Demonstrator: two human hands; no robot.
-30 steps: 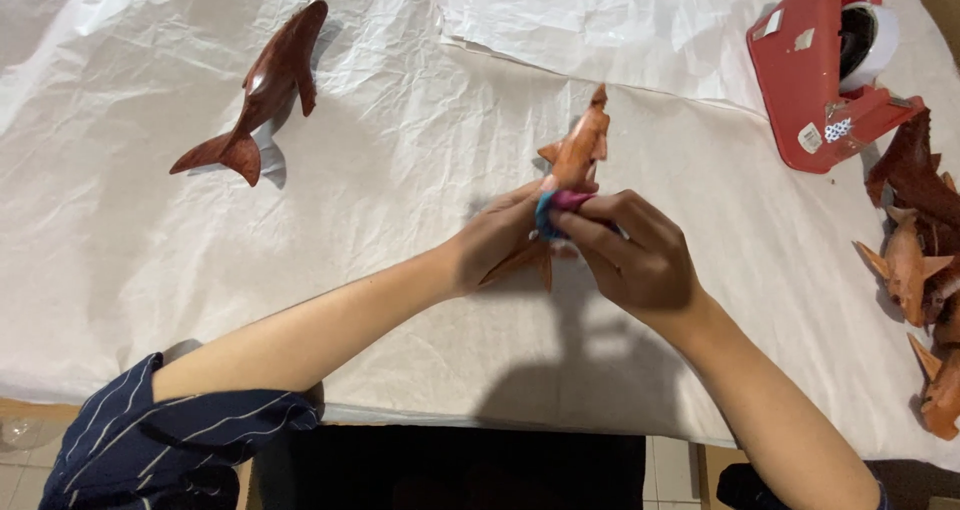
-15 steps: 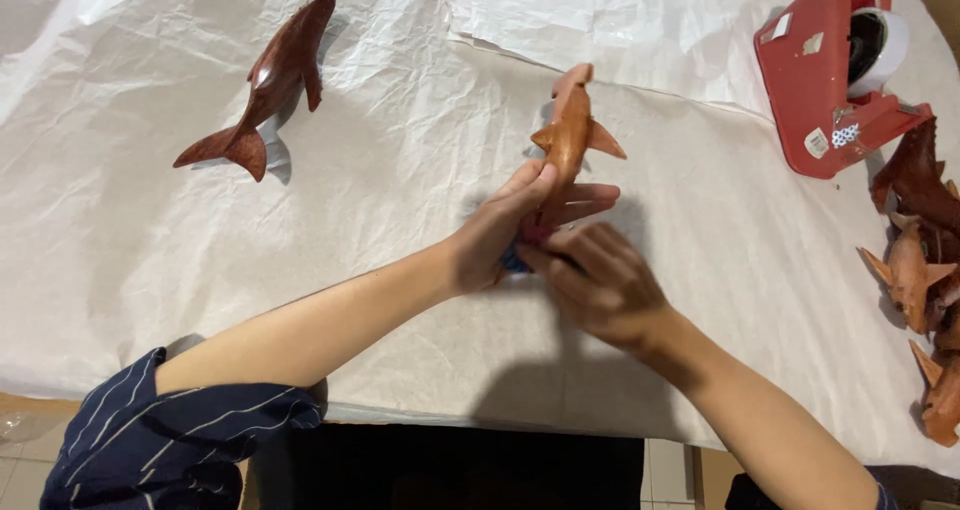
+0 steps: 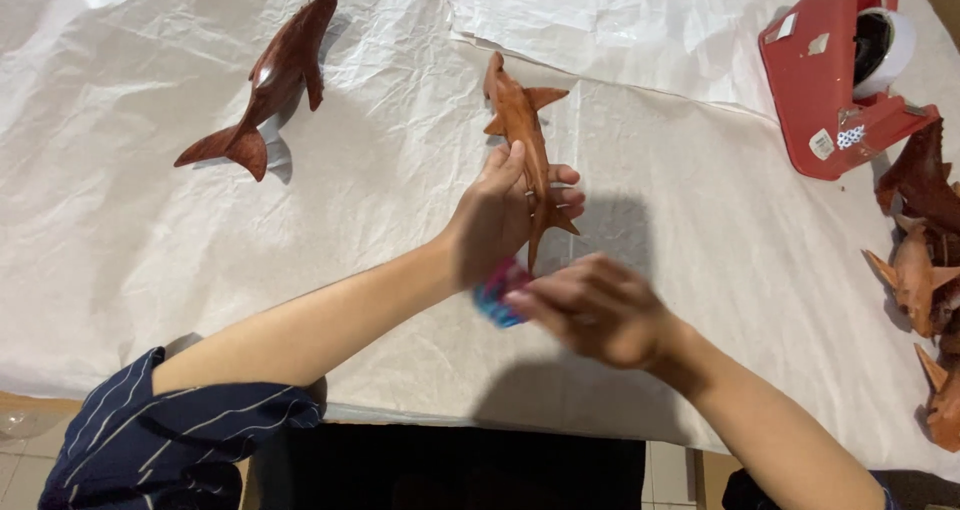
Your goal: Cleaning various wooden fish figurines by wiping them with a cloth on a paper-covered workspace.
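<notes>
White paper (image 3: 150, 260) covers the table across the whole frame. At upper right stands a red tape dispenser (image 3: 835, 80), the only holder in view: a roll of tape (image 3: 890, 40) sits in its cradle. Down the right edge lies a cluster of wooden carvings (image 3: 925, 260), partly cut off. At upper left a dark whale (image 3: 265, 85) lies alone on the paper, where it also lay a second ago.

The change is at centre. A second ago both hands were bunched together around the shark's tail, the shark tilted up between them. Now the shark (image 3: 520, 130) lies stretched toward the upper middle of the frame, nose away from the person, and the hands have parted. The left hand (image 3: 500, 215) grips the shark's tail end, fingers curled round the body, thumb side up. The right hand (image 3: 595, 305) has drawn back toward the lower centre, blurred with motion, pinching a small pink-and-blue thing (image 3: 498, 295) just below the left wrist; what it is cannot be told. That pulling-apart suggests the small thing is coming away from the tail.
</notes>
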